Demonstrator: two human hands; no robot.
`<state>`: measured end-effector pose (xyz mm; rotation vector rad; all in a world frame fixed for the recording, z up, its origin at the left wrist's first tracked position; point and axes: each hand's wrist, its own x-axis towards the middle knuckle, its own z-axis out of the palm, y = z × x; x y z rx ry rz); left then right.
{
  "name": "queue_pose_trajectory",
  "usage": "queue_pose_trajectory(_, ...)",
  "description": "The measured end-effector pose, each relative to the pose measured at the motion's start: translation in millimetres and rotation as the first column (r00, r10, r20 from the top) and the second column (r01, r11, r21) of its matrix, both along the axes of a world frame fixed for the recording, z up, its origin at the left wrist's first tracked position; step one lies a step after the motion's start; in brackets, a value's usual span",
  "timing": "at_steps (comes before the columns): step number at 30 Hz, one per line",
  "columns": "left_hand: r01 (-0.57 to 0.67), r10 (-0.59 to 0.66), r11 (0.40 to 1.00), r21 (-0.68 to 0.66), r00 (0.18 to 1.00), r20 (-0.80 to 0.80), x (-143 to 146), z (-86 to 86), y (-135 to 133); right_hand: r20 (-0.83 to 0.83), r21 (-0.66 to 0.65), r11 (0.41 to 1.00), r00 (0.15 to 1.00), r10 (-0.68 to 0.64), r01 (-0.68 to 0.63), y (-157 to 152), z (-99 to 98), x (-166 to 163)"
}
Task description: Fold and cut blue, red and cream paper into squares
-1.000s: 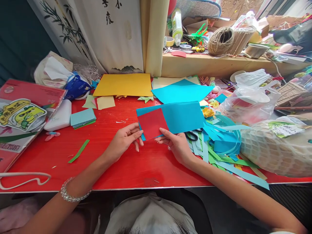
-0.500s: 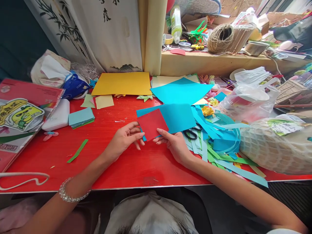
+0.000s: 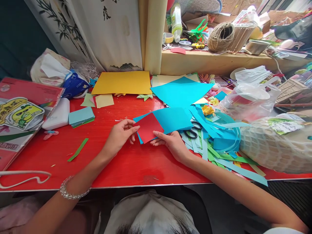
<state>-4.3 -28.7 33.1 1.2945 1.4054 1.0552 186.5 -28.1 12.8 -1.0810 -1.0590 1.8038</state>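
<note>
A small red paper square (image 3: 150, 126) lies over a larger blue sheet (image 3: 174, 119), and the two are held together above the red table. My left hand (image 3: 123, 132) pinches the left corner between thumb and fingers. My right hand (image 3: 169, 143) grips the lower right edge, thumb on top of the red paper and fingers beneath. Close to the right hand, black-handled scissors (image 3: 191, 133) rest among the paper strips, their blades hidden. Behind the held papers is another blue sheet (image 3: 181, 91).
Cut blue and green strips (image 3: 219, 152) pile up at the right beside a netted bag (image 3: 275, 143). A yellow sheet (image 3: 122, 83) lies at the back. Light blue squares (image 3: 81, 116) are stacked at left, near a green strip (image 3: 78, 149). The table edge (image 3: 151, 186) runs along the front.
Both hands have shifted slightly left and down with the papers. The red square has turned a little against the blue sheet, and more of the scissors' handles now shows.
</note>
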Motion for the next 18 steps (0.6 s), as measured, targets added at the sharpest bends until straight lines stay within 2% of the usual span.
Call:
queue_pose_trajectory(9,-0.034,0.053,0.996,0.077,0.964,-0.262,-21.1,-3.8,7.9,0.005,0.021,0.998,0.998,0.064,-0.064,4.7,-3.0,2.3)
queue_pose_trajectory(18,0.000,0.033,0.996,0.091,0.931,-0.364,-18.3,1.1,6.5,0.030,0.021,0.995,0.995,0.092,-0.093,3.3,-0.2,1.9)
